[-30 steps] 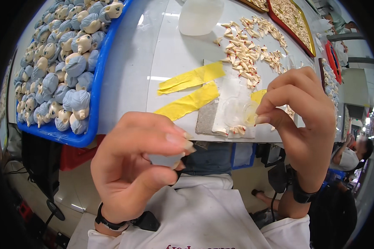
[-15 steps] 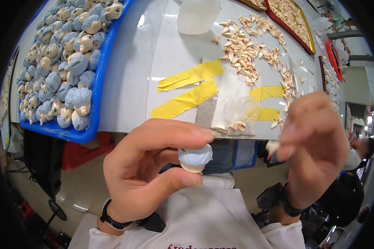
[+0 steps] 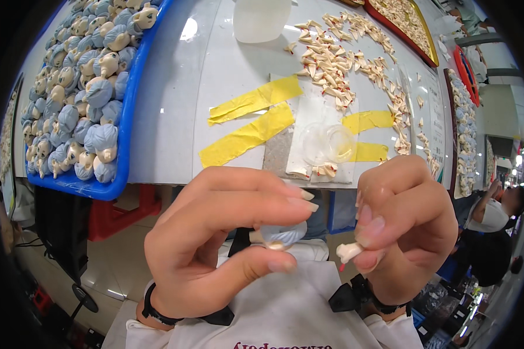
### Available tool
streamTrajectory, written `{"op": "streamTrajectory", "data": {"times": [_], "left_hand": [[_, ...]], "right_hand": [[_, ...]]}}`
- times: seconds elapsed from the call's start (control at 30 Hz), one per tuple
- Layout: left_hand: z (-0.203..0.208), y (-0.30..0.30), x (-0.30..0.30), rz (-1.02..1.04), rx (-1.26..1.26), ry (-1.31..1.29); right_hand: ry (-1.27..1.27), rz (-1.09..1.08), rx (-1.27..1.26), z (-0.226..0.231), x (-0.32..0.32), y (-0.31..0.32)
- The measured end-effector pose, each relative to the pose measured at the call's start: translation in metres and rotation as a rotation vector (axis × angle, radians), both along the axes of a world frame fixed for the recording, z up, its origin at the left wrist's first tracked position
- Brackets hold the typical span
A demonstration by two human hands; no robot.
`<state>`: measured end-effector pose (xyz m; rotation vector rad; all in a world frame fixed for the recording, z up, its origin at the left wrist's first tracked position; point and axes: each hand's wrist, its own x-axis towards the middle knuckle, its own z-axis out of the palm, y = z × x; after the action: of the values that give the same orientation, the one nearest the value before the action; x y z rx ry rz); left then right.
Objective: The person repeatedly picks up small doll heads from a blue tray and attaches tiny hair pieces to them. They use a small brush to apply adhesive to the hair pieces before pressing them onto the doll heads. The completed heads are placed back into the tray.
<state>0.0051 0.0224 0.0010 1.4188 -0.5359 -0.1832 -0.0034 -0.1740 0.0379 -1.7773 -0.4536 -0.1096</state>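
A small doll head (image 3: 282,234) with pale blue moulded hair sits between the thumb and fingers of my left hand (image 3: 215,238), tilted so the hair is uppermost. To the right of it, my right hand (image 3: 404,221) pinches a small cream plastic piece (image 3: 349,252) with a red tip, between thumb and forefinger. The two parts are apart, with a short gap between them, above my lap and in front of the table edge. The fingers of my left hand cover part of the doll head.
On the left a blue tray (image 3: 125,145) holds many more doll heads. Loose cream pieces (image 3: 326,64) lie scattered on the white table (image 3: 169,104), near yellow tape strips (image 3: 247,136) and clear round cups (image 3: 326,144). A red-rimmed tray (image 3: 399,32) of pieces stands at the far right.
My right hand has moved left and down, bringing the cream piece close to the doll head. In my left hand the doll head has turned and shifted slightly right.
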Motion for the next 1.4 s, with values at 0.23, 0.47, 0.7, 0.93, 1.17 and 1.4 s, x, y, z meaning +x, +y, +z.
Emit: {"op": "streamTrajectory", "data": {"times": [0.23,0.47,0.7,0.93,1.17,1.4], "left_hand": [[0.01,-0.005,-0.007,0.108,0.047,0.025],[0.01,-0.001,-0.001,0.122,0.24,-0.369],[0.016,-0.01,-0.012,0.236,0.288,-0.399],[0.014,-0.015,-0.014,0.334,0.376,-0.401],[-0.001,0.003,-0.005,0.32,0.247,-0.16],[-0.004,0.006,-0.002,0.439,0.112,-0.044]], "right_hand": [[0.086,0.026,0.01,0.002,-0.006,0.008],[0.026,-0.023,-0.112,0.001,-0.01,0.014],[-0.256,-0.068,-0.406,0.008,-0.008,0.018],[-0.32,-0.118,-0.333,-0.006,-0.006,0.018],[-0.175,-0.356,-0.443,0.013,0.034,-0.04],[0.033,-0.113,-0.749,0.0,0.089,-0.051]]}}
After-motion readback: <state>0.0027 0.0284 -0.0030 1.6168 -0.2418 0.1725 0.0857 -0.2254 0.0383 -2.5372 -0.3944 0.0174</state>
